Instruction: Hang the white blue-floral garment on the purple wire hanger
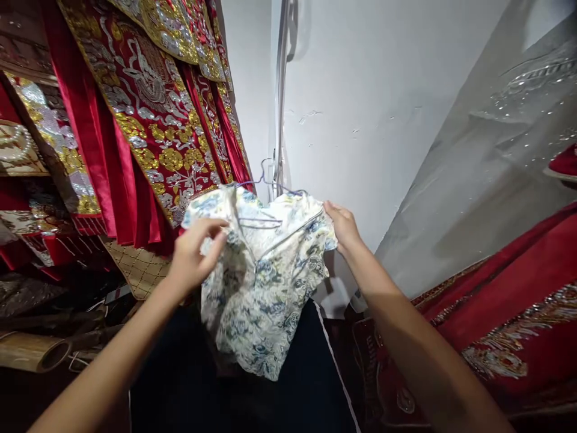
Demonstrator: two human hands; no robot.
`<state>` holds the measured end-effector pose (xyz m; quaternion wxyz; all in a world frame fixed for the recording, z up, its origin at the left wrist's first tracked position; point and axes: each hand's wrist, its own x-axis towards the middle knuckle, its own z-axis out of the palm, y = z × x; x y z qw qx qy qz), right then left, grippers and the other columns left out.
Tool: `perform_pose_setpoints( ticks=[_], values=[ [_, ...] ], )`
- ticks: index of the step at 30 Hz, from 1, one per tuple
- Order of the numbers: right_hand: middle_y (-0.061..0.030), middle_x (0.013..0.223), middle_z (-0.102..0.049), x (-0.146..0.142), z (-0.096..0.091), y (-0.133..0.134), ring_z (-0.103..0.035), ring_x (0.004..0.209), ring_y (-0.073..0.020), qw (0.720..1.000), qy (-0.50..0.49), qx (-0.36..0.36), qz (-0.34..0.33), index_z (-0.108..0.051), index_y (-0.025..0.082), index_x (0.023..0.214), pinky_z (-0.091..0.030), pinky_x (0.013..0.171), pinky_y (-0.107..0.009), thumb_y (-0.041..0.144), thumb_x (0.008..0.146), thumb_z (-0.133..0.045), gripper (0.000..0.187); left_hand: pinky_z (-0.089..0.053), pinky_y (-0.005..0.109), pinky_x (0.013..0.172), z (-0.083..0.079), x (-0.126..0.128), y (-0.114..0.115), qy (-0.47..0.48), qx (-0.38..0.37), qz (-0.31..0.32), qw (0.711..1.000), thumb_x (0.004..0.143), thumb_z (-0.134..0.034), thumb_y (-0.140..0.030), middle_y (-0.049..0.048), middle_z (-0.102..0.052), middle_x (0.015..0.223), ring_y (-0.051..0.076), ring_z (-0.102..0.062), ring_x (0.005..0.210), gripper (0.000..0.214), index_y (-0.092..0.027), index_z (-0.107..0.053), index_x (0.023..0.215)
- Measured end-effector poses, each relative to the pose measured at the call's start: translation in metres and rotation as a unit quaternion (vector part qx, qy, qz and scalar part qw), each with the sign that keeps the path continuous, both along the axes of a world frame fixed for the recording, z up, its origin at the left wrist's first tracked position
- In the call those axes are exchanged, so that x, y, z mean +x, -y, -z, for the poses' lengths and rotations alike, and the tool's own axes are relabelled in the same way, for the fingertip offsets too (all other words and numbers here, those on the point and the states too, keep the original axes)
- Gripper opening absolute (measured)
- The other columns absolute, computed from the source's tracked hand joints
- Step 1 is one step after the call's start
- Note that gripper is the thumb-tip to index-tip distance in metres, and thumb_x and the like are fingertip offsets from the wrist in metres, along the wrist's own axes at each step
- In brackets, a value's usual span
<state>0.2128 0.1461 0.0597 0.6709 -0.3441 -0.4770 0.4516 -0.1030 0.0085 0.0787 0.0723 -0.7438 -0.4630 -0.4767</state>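
A floral blouse (265,300) in white, blue and yellow hangs in front of me on a thin purple hanger (262,179), its neckline facing me. The hanger's upper bars pass through the open neck. My right hand (343,227) pinches the blouse at the sleeve on the right. Over the left shoulder of the blouse is my left hand (198,249), thumb and forefinger apart, against or just in front of the cloth; its other fingers are partly hidden.
Red garments with gold and silver embroidery (153,102) hang at the left. A metal rail (280,90) runs up the white wall (360,90). At right are a clear plastic cover (451,162) and red beaded fabric (509,300). A bamboo tube (33,350) lies lower left.
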Motion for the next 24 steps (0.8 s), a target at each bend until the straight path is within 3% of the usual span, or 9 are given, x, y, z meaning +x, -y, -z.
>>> perform_pose_setpoints(
  ticks=[3,6,10,13,15,17,20,22,24],
  values=[
    [-0.0037,0.073,-0.071,0.008,0.008,-0.002,-0.069,0.074,-0.0245,0.999,-0.012,0.003,0.038,-0.065,0.019,0.085,-0.056,0.069,-0.036,0.058,0.061,-0.081,0.049,-0.048,0.030,0.075,0.034,0.030,-0.010,-0.077,-0.169,0.071,0.980,0.096,-0.044,-0.036,0.0035,-0.068,0.092,0.020,-0.064,0.079,0.044,-0.027,-0.047,0.139],
    [-0.0042,0.078,-0.072,0.019,0.032,0.018,-0.070,0.081,-0.0253,0.998,-0.001,-0.018,0.063,-0.066,0.018,0.093,-0.056,0.074,-0.036,0.058,0.066,-0.079,0.050,-0.044,0.030,0.066,0.075,0.048,-0.029,-0.113,-0.272,0.078,0.952,0.096,-0.042,-0.038,0.0041,-0.069,0.091,0.023,-0.064,0.077,0.052,-0.030,-0.037,0.147],
    [-0.0062,0.090,-0.072,0.032,0.060,0.043,-0.069,0.092,-0.0256,0.998,0.027,-0.039,0.040,-0.065,0.019,0.098,-0.055,0.079,-0.035,0.059,0.073,-0.073,0.048,-0.039,0.031,0.062,0.128,0.059,-0.044,-0.152,-0.328,0.058,0.931,0.095,-0.043,-0.043,0.0068,-0.065,0.078,0.025,-0.063,0.073,0.030,-0.024,-0.063,0.108],
    [-0.0072,0.099,-0.071,0.035,0.070,0.045,-0.066,0.099,-0.0243,0.998,0.041,-0.020,0.046,-0.064,0.019,0.100,-0.053,0.085,-0.035,0.060,0.079,-0.066,0.046,-0.038,0.030,0.063,0.158,0.065,-0.037,-0.126,-0.335,0.086,0.930,0.097,-0.040,-0.044,0.0051,-0.059,0.070,0.024,-0.059,0.071,0.032,-0.022,-0.057,0.081],
    [-0.0088,0.109,-0.068,0.031,0.079,0.047,-0.062,0.106,-0.0237,0.990,0.055,0.003,0.131,-0.064,0.018,0.104,-0.049,0.092,-0.036,0.059,0.082,-0.062,0.046,-0.038,0.029,0.065,0.171,0.071,-0.025,-0.067,-0.326,0.114,0.936,0.098,-0.037,-0.044,0.0039,-0.058,0.073,0.021,-0.057,0.071,0.033,-0.022,-0.052,0.078],
    [-0.0109,0.121,-0.062,0.020,0.098,0.058,-0.057,0.114,-0.0240,0.961,0.071,0.018,0.266,-0.061,0.018,0.114,-0.044,0.098,-0.038,0.054,0.084,-0.061,0.048,-0.038,0.027,0.066,0.179,0.079,-0.012,-0.001,-0.313,0.130,0.941,0.100,-0.035,-0.043,0.0021,-0.056,0.074,0.019,-0.054,0.070,0.035,-0.021,-0.048,0.077],
    [-0.0126,0.127,-0.057,-0.013,0.147,0.098,-0.055,0.114,-0.0249,0.913,0.090,0.000,0.398,-0.057,0.019,0.123,-0.044,0.095,-0.039,0.047,0.085,-0.060,0.047,-0.036,0.025,0.065,0.186,0.091,0.005,0.074,-0.306,0.147,0.938,0.099,-0.039,-0.044,-0.0012,-0.050,0.070,0.015,-0.050,0.068,0.034,-0.020,-0.046,0.076],
    [-0.0102,0.106,-0.064,-0.044,0.184,0.130,-0.060,0.097,-0.0235,0.938,0.111,-0.025,0.326,-0.063,0.018,0.102,-0.048,0.085,-0.037,0.044,0.086,-0.060,0.031,-0.033,0.024,0.062,0.188,0.098,0.013,0.100,-0.315,0.152,0.931,0.097,-0.046,-0.045,-0.0031,-0.046,0.067,0.014,-0.047,0.064,0.032,-0.020,-0.046,0.077],
    [-0.0066,0.088,-0.067,-0.074,0.212,0.156,-0.063,0.082,-0.0212,0.979,0.139,-0.044,0.142,-0.064,0.019,0.093,-0.051,0.075,-0.033,0.042,0.087,-0.058,0.024,-0.031,0.024,0.059,0.188,0.104,0.020,0.113,-0.316,0.138,0.932,0.094,-0.051,-0.045,-0.0043,-0.042,0.063,0.013,-0.043,0.061,0.033,-0.020,-0.044,0.075]
  ],
)
